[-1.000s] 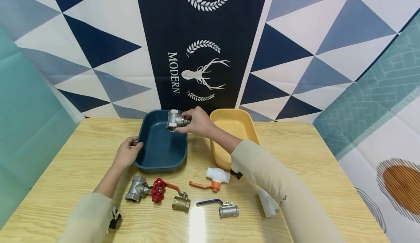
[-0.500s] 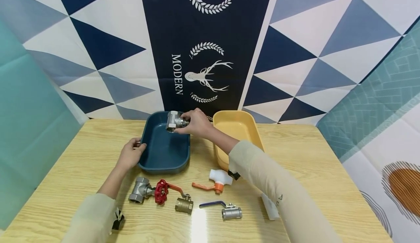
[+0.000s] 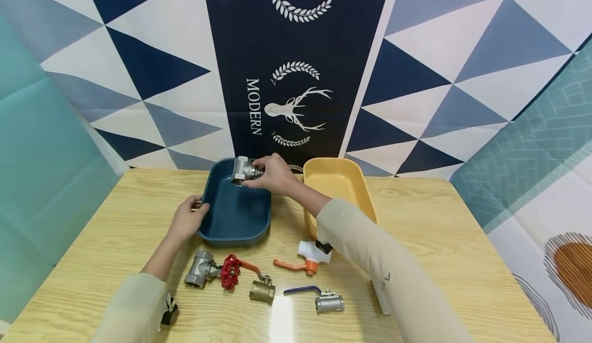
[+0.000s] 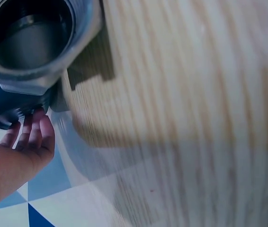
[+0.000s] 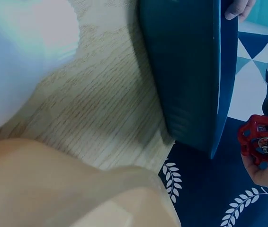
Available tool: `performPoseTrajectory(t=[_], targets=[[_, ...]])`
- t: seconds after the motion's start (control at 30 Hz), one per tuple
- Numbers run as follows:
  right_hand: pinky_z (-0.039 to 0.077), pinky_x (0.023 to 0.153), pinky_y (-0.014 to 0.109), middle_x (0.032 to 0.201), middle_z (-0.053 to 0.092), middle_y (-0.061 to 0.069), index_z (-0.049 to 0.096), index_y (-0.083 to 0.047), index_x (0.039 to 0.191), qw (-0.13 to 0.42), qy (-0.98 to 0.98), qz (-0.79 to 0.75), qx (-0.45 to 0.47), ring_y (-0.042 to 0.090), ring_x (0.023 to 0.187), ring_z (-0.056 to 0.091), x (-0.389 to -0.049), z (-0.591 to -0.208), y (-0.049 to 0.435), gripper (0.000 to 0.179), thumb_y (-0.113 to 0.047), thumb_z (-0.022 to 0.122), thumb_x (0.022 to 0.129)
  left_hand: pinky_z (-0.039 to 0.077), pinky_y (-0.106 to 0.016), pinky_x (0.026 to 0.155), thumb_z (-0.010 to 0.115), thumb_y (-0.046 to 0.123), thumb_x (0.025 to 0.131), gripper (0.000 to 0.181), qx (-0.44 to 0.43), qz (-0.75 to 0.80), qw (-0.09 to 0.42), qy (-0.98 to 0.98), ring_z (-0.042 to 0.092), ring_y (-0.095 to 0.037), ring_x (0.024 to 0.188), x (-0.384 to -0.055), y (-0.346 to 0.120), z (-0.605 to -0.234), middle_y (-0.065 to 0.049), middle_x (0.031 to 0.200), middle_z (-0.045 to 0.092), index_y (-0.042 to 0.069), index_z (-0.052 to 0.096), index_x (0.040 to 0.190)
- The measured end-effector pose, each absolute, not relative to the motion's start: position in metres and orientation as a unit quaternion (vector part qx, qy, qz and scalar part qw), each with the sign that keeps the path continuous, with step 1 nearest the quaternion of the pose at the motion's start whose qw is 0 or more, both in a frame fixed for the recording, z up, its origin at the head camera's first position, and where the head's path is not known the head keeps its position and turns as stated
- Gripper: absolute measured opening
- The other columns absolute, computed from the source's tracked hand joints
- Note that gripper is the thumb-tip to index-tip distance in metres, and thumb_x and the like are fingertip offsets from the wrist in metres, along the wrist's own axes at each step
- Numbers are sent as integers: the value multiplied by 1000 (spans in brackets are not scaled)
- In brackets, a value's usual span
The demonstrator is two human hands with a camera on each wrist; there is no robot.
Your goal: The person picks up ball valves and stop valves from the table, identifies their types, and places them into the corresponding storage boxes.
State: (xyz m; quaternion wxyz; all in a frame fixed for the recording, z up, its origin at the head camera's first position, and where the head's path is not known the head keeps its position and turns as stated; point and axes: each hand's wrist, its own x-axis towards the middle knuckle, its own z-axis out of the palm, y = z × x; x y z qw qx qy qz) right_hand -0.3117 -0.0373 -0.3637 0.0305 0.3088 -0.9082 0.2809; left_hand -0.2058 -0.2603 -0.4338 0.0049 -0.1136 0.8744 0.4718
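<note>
My right hand point(image 3: 275, 176) grips a silver gate valve point(image 3: 241, 170) above the far part of a blue bin point(image 3: 236, 214). In the right wrist view, the valve's red handwheel point(image 5: 262, 139) sits within that hand's fingers, next to the bin wall. At the bin's left side, my left hand point(image 3: 188, 219) holds the rim, thumb over the edge and the other fingers along the outside. The left wrist view has these fingers point(image 4: 34, 135) against the dark wall, with a second gate valve's threaded opening point(image 4: 32, 40) looming close to the camera.
On the table's near side lie the second gate valve point(image 3: 201, 269), a brass ball valve point(image 3: 262, 291), a steel blue-handled ball valve point(image 3: 330, 303) and a white plastic valve point(image 3: 313, 251). A yellow bin point(image 3: 337, 178) stands right of the blue one, partly behind my right forearm.
The head view has shifted slightly, so the whole scene sits further right in it. My right hand has edged left over the blue bin with the gate valve. My left hand keeps its hold.
</note>
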Motion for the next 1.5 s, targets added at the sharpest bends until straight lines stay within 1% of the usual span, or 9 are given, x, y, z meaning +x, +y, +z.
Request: performPoseTrajectory(t=[0.27,0.47,0.83,1.07,1.5], targets=[[37,73,25,92,71,3,70,-8,107,28,-904,284,318,15,84,51,-315,-368,-45,52,-42,80,68,44,-47,91,41,21,98,44,-118,475,10,872,48,-40,115,-204,-260,-433,-27,126,46,-4,40,134],[37,73,25,93,71,4,69,-8,109,23,-905,286,316,15,84,51,-317,-370,-51,53,-42,79,69,45,-47,91,42,20,98,43,-115,476,3,872,49,-40,114,-205,-260,-433,-27,125,47,-5,41,133],[40,81,29,97,71,5,69,-7,111,17,-908,279,312,16,87,56,-318,-374,-56,54,-41,79,70,46,-45,89,42,20,98,42,-119,476,-3,871,50,-38,111,-208,-260,-437,-26,123,49,-4,43,132],[39,77,26,99,71,6,68,-7,113,8,-911,276,307,17,90,55,-317,-377,-59,56,-42,78,70,46,-45,89,43,20,97,41,-120,478,-5,870,51,-38,110,-208,-260,-437,-26,122,50,-4,44,131],[41,77,26,100,71,6,68,-8,113,5,-914,277,298,17,92,54,-321,-383,-62,56,-43,78,71,46,-45,90,43,21,97,42,-122,478,-6,870,51,-38,112,-208,-260,-438,-25,123,50,-2,43,132]])
